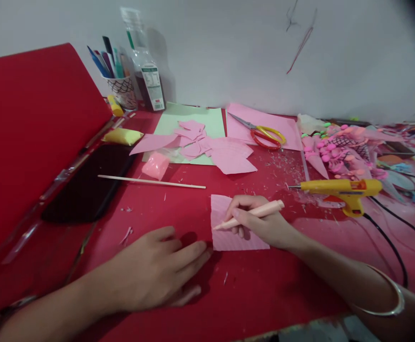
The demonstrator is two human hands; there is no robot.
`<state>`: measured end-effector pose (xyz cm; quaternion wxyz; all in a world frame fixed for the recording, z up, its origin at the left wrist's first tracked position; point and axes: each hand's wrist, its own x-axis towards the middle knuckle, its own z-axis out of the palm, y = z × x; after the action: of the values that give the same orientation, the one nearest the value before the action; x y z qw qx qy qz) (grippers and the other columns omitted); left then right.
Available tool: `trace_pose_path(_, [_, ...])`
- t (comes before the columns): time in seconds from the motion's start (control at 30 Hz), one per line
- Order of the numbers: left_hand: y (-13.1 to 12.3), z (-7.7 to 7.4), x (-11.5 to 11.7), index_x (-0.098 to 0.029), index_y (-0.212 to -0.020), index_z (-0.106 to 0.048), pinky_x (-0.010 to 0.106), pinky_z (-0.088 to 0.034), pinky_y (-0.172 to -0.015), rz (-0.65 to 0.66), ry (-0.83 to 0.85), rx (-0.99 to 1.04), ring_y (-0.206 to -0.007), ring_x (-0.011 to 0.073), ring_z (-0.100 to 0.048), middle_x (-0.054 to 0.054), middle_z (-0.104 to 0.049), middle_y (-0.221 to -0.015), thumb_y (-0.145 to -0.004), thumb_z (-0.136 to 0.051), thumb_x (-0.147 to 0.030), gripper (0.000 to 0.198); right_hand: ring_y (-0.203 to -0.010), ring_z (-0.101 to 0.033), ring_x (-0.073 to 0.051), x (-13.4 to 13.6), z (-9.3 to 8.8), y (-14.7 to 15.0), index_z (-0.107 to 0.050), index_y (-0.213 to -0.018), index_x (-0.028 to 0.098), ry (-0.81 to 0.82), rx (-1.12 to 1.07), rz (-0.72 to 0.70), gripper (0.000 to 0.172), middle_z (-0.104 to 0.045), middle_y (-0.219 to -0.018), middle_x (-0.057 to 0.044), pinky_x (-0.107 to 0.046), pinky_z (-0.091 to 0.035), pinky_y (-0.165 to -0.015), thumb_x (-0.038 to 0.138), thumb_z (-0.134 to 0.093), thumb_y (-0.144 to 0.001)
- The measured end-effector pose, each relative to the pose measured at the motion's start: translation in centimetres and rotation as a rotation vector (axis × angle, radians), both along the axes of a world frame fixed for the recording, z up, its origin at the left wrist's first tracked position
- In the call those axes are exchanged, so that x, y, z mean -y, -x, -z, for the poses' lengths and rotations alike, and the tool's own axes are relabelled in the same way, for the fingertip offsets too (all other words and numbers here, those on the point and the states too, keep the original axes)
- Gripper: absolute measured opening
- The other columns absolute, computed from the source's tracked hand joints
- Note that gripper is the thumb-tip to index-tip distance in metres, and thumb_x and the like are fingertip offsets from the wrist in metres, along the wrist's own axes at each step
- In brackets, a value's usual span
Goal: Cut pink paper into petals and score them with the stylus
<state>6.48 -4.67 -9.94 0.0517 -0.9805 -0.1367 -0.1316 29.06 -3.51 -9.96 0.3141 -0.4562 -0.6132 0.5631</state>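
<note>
My right hand [250, 216] grips a pale peach marker pen [264, 209], its tip down near the left edge of a pink paper square [241, 241]. Part of the square is hidden beneath that hand. To the left of the paper, my left hand [164, 268] rests on the red surface with its fingers stretched out and apart, holding nothing. Its fingertips come close to the paper's lower left corner. A thin wooden stick [152, 181] lies above the left hand.
Scissors [264, 135] lie on pink sheets behind. Pink paper cutouts [228, 152] cover a green sheet [207, 114]. At right sit a yellow glue gun [346, 187] with a cord and a pile of pink cones [332, 152]. A dark phone [89, 185], bottle [150, 85] and pen cup [121, 90] stand left.
</note>
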Motion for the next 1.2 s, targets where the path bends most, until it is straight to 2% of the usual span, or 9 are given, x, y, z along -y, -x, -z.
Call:
trace_pose_path(0.13, [0.1,-0.3,0.1,-0.015,-0.109,-0.052,0.03,-0.035,-0.06,0.05,-0.017,0.053,-0.062,0.0116,-0.058,0.0,-0.067,-0.092,-0.088,-0.037,-0.032,0.031,-0.043,-0.047,-0.005,0.0,-0.3,0.0,-0.054,-0.069,0.013,-0.014,0.02,-0.023,0.012,-0.051,-0.052,0.004,-0.015,-0.037,-0.039,0.019,-0.047,-0.077])
trace_pose_path(0.3, [-0.2,0.2,0.4,-0.015,-0.111,-0.052,0.031,-0.033,-0.057,-0.019,0.007,-0.033,-0.062,0.012,-0.056,0.001,-0.065,-0.094,-0.09,-0.031,-0.027,0.032,-0.045,-0.047,-0.004,0.0,-0.4,0.0,-0.054,-0.068,0.013,-0.054,0.021,-0.057,0.012,-0.051,-0.054,0.004,-0.014,-0.037,-0.041,0.015,-0.046,-0.077])
trace_pose_path(0.5, [-0.1,0.8,0.8,-0.018,-0.104,-0.058,0.03,-0.032,-0.06,-0.038,-0.002,-0.026,-0.064,0.0113,-0.054,0.003,-0.061,-0.104,-0.088,-0.038,-0.025,0.026,-0.047,-0.047,-0.004,0.0,-0.3,-0.2,-0.054,-0.068,0.014,-0.107,-0.001,-0.07,0.012,-0.052,-0.056,0.003,-0.014,-0.037,-0.042,0.013,-0.046,-0.077])
trace_pose_path(0.67, [-0.3,0.8,0.9,-0.015,-0.115,-0.051,0.031,-0.031,-0.057,-0.072,0.018,-0.066,-0.063,0.0131,-0.052,0.002,-0.062,-0.08,-0.088,-0.036,-0.023,0.032,-0.047,-0.046,-0.005,0.3,-0.4,-0.4,-0.052,-0.063,0.014,-0.15,0.025,-0.114,0.015,-0.052,-0.056,0.003,-0.016,-0.035,-0.042,0.015,-0.046,-0.077])
trace_pose_path(0.8, [-0.3,0.6,1.0,-0.012,-0.109,-0.053,0.032,-0.029,-0.054,-0.045,0.006,-0.083,-0.056,0.014,-0.048,0.001,-0.059,-0.067,-0.088,-0.031,-0.019,0.031,-0.047,-0.044,-0.005,0.5,-0.3,0.0,-0.049,-0.06,0.015,-0.168,0.089,-0.171,0.016,-0.05,-0.053,0.004,-0.016,-0.033,-0.041,0.013,-0.047,-0.076])
trace_pose_path(1.03, [-0.2,0.1,0.9,-0.01,-0.108,-0.052,0.032,-0.028,-0.052,-0.013,-0.005,-0.09,-0.054,0.0143,-0.046,0.002,-0.059,-0.065,-0.087,-0.03,-0.015,0.031,-0.047,-0.044,-0.005,0.7,-0.3,0.3,-0.048,-0.059,0.015,-0.171,0.131,-0.157,0.017,-0.051,-0.054,0.004,-0.016,-0.032,-0.042,0.013,-0.046,-0.076])
trace_pose_path(1.2, [-0.2,0.4,0.9,-0.01,-0.11,-0.051,0.033,-0.027,-0.052,-0.014,0.005,-0.087,-0.055,0.0149,-0.048,0.002,-0.06,-0.066,-0.087,-0.03,-0.016,0.031,-0.047,-0.043,-0.005,0.8,-0.3,0.4,-0.05,-0.059,0.015,-0.204,0.178,-0.169,0.017,-0.049,-0.052,0.004,-0.016,-0.031,-0.042,0.014,-0.047,-0.076])
